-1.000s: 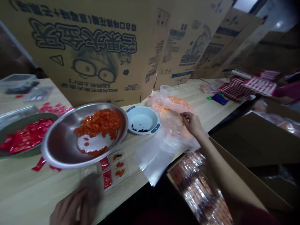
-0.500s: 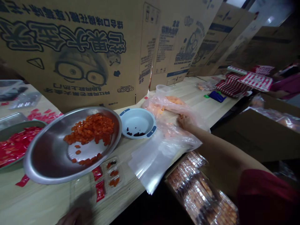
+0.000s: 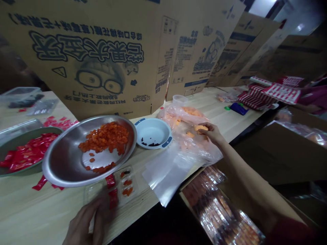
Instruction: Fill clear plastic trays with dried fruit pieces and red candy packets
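My right hand (image 3: 213,133) is closed, its fingertips pinching an orange piece (image 3: 201,128) that looks soft and spongy. It hovers over an opened clear plastic bag (image 3: 204,149) with more orange pieces inside. At the lower left, my left hand (image 3: 85,219) is by the near left side of a clear compartment tray (image 3: 133,190); its fingertips are blurred, and whether they grip the tray is unclear. Red packets (image 3: 110,181) lie in one column of the tray. The column beside it has small orange pieces (image 3: 127,191) and a dark bit.
A steel bowl (image 3: 61,178) of orange bits stands left of a light-blue basin (image 3: 155,127) with dark bits. A green bowl (image 3: 33,166) holds red packets. Flat clear bags (image 3: 163,180) overhang the table edge, near a box of wrapped goods (image 3: 217,207). Cardboard cartons (image 3: 107,51) wall the back.
My right hand has risen from inside the bag with an orange piece in its fingertips. My left hand has moved up and into fuller view beside the tray. The view has shifted slightly.
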`<state>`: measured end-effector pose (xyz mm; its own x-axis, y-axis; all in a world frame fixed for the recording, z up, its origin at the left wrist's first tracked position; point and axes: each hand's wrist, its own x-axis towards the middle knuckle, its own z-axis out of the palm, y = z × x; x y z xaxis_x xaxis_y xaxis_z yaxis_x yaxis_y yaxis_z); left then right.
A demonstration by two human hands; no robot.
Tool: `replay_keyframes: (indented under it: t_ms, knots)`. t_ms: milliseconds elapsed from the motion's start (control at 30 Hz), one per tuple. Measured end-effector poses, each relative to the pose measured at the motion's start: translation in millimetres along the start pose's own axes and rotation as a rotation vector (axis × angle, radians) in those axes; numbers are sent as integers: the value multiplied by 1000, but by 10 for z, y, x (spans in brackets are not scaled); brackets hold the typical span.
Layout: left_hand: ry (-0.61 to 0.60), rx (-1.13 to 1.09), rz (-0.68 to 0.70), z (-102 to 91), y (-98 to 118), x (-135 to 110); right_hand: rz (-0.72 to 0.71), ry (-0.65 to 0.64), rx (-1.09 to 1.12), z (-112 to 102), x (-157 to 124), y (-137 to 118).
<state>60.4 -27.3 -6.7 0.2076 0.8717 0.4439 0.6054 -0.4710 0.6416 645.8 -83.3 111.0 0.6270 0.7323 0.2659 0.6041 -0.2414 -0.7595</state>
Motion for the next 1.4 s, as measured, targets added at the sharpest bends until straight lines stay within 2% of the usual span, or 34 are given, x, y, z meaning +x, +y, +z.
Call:
replay_keyframes:
  t_ms: [67,133,200,267,367,433,533,633,733,833,900,1000,1100,1200,1300,1400]
  knots:
    - [-43,-133,-57,42,344,110,-66,-9,138,81,-181,-222]
    - [-87,-340,-117,137,694,201,-142,-93,294,316,-482,-518]
    - [-170,-592,-213,278,982,264,-199,-265,364,693,-889,-839]
    - [-208,-803,-287,419,1129,295,-217,-484,438,1139,-1338,-1132]
    - [-203,-912,-401,472,1033,262,-225,-675,540,1766,-1893,-1437]
    - [-132,-870,-450,356,809,195,-211,-723,606,2089,-2100,-1536]
    - [34,-669,-478,84,354,114,-152,-752,649,2396,-2210,-1574]
    - [110,-385,-467,-53,-70,128,-93,-811,624,2561,-2250,-1576]
    - [22,-149,-424,17,-303,182,9,-880,664,2687,-2306,-1619]
    - [-41,53,-352,130,-350,208,190,-928,770,2767,-2347,-1688]
    - [-21,127,-309,138,-307,200,308,-965,845,2784,-2359,-1719]
    - [39,-7,-281,17,-140,149,387,-998,924,2795,-2382,-1730]
    - [-48,-317,-278,-177,96,63,303,-998,892,2846,-2439,-1736]
    - [-171,-457,-329,-310,222,-33,106,-1011,815,2942,-2526,-1781]
    - [-169,-554,-470,-314,122,-128,-76,-1012,702,3076,-2612,-1845]
    - [-40,-710,-627,-198,-91,-204,-161,-960,647,3264,-2674,-1878]
